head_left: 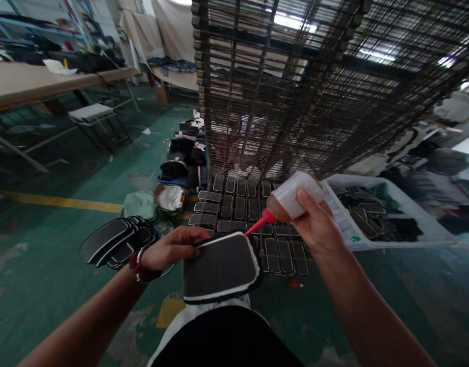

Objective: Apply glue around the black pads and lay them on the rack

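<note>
Bottle (pixel 296 197): tilted above the panel's far right corner, long axis slanting from upper right to lower left, red nozzle (pixel 262 221) aimed down at the border; whether the tip touches cannot be told.
Right hand (pixel 314 219): fingers and thumb closed around the wrapped body.
Dark panel (pixel 223 267): above the person's lap, long side running roughly left to right.
Left hand (pixel 181 248): thumb and fingers pinch its far left corner.
Surfaces: matte, flat panel with rounded corners; amber-brown bottle in pale, wrinkled wrap.
White border (pixel 253 255): inside the panel's dark rim, uneven at right.
Surroundings: wire rack (pixel 272 102) rises ahead; white tub (pixel 414 245) stands right; stacked panels (pixel 118 239) sit beyond the left wrist; green floor (pixel 62 300) spreads at left.
</note>
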`<state>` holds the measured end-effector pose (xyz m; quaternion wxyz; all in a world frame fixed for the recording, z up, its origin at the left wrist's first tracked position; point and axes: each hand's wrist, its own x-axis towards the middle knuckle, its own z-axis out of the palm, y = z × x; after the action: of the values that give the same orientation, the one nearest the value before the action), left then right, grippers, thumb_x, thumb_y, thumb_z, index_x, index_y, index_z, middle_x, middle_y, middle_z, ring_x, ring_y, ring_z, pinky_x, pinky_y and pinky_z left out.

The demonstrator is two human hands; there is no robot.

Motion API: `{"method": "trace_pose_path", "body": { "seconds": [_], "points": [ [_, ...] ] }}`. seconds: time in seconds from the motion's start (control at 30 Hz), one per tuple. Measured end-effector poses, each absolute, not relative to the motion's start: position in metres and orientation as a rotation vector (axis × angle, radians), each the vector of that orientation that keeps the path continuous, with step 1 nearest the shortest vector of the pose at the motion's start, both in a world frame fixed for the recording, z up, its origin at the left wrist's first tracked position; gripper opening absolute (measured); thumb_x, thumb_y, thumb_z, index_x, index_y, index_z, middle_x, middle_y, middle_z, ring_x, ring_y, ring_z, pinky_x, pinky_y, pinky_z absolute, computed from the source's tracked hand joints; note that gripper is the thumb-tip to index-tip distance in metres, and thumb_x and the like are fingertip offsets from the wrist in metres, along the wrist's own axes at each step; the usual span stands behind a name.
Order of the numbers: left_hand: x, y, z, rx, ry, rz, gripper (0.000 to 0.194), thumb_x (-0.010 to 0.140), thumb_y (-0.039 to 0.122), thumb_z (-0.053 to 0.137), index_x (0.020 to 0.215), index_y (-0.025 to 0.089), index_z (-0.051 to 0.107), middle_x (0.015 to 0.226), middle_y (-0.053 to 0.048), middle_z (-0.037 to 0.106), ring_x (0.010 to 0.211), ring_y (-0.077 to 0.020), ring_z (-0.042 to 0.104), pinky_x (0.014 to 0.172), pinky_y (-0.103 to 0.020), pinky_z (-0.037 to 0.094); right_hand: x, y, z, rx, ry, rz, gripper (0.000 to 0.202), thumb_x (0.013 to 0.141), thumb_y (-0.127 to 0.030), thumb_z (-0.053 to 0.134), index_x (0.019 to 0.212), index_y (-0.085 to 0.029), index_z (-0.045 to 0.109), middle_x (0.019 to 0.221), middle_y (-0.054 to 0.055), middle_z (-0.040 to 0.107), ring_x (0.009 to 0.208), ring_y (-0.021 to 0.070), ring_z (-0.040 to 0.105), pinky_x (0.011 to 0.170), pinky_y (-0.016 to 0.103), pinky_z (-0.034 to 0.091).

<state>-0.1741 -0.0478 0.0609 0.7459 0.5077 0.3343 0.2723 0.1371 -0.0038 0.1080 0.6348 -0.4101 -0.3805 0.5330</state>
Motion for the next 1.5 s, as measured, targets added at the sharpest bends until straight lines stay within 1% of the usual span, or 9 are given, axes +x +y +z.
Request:
{"method": "trace_pose_path", "body": {
  "seconds": [0.17,0.47,0.67,0.8,1.03,1.13,1.23,1.3,1.5],
  "points": [
    [-0.175,-0.053,0.062,1.103,0.754,0.609,0.021,0.076,0.014,0.068,0.095,0.014,0.076,0.086,-0.007,0.077,0.073,-0.018,0.069,0.065,-0.024,0.051,0.137,-0.01,0.107,-0.961,-0.892,1.213,0.032,0.068,-0.041,0.089,0.086,-0.024,0.068,0.076,-0.001,0.067,0.069,0.0184,0.064,0.049,0.026,0.054],
    [-0.18,-0.054,0.052,1.092,0.811,0.703,0.02,0.074,0.015,0.07,0.093,0.014,0.076,0.084,-0.006,0.075,0.072,-0.0175,0.066,0.064,-0.024,0.051,0.14,-0.024,0.106,-1.006,-0.857,1.233,0.037,0.064,-0.045,0.09,0.085,-0.024,0.068,0.074,0.0,0.067,0.058,0.0159,0.059,0.038,0.022,0.043],
    [-0.181,-0.054,0.051,1.085,0.853,0.748,0.019,0.073,0.017,0.071,0.091,0.014,0.076,0.081,-0.006,0.075,0.07,-0.0174,0.065,0.064,-0.025,0.051,0.142,-0.033,0.104,-1.024,-0.813,1.225,0.039,0.061,-0.046,0.091,0.083,-0.023,0.069,0.078,0.001,0.07,0.056,0.0155,0.059,0.038,0.024,0.044],
    [-0.184,-0.051,0.047,1.075,0.866,0.785,0.016,0.073,0.018,0.071,0.088,0.014,0.076,0.08,-0.005,0.074,0.069,-0.0172,0.064,0.064,-0.025,0.051,0.145,-0.036,0.102,-1.044,-0.754,1.199,0.042,0.058,-0.047,0.093,0.085,-0.024,0.069,0.077,0.0,0.069,0.06,0.0174,0.062,0.039,0.024,0.046],
    [-0.179,-0.052,0.04,0.965,0.849,0.875,0.019,0.075,0.016,0.073,0.094,0.016,0.076,0.083,-0.005,0.075,0.073,-0.017,0.067,0.068,-0.025,0.052,0.139,-0.046,0.091,-1.007,-0.635,1.2,0.036,0.064,-0.043,0.091,0.085,-0.023,0.07,0.067,-0.003,0.065,0.055,0.0138,0.058,0.044,0.023,0.051],
    [-0.176,-0.052,0.037,0.921,0.861,0.914,0.022,0.075,0.017,0.075,0.096,0.016,0.075,0.087,-0.006,0.077,0.076,-0.0176,0.068,0.071,-0.025,0.053,0.135,-0.049,0.087,-1.006,-0.582,1.248,0.037,0.065,-0.042,0.091,0.088,-0.023,0.07,0.07,-0.002,0.067,0.055,0.0137,0.059,0.04,0.021,0.048],
    [-0.177,-0.052,0.039,0.963,0.888,0.854,0.022,0.075,0.016,0.074,0.097,0.015,0.076,0.089,-0.006,0.077,0.076,-0.0175,0.068,0.07,-0.025,0.053,0.134,-0.045,0.089,-0.997,-0.567,1.279,0.036,0.067,-0.041,0.09,0.091,-0.024,0.07,0.077,-0.001,0.07,0.063,0.0155,0.063,0.043,0.022,0.051],
    [-0.178,-0.052,0.043,1.021,0.892,0.776,0.022,0.074,0.016,0.074,0.095,0.014,0.076,0.088,-0.006,0.077,0.075,-0.0175,0.067,0.069,-0.025,0.053,0.135,-0.037,0.094,-0.982,-0.602,1.259,0.034,0.066,-0.041,0.089,0.089,-0.024,0.07,0.076,-0.001,0.069,0.063,0.0154,0.063,0.046,0.023,0.052],
    [-0.173,-0.05,0.058,1.066,0.776,0.604,0.02,0.074,0.013,0.071,0.094,0.014,0.077,0.087,-0.007,0.077,0.073,-0.017,0.069,0.066,-0.023,0.052,0.132,-0.018,0.099,-1.001,-0.724,1.264,0.04,0.058,-0.043,0.093,0.083,-0.023,0.069,0.066,-0.002,0.064,0.053,0.0147,0.057,0.038,0.022,0.044]
  ]
}}
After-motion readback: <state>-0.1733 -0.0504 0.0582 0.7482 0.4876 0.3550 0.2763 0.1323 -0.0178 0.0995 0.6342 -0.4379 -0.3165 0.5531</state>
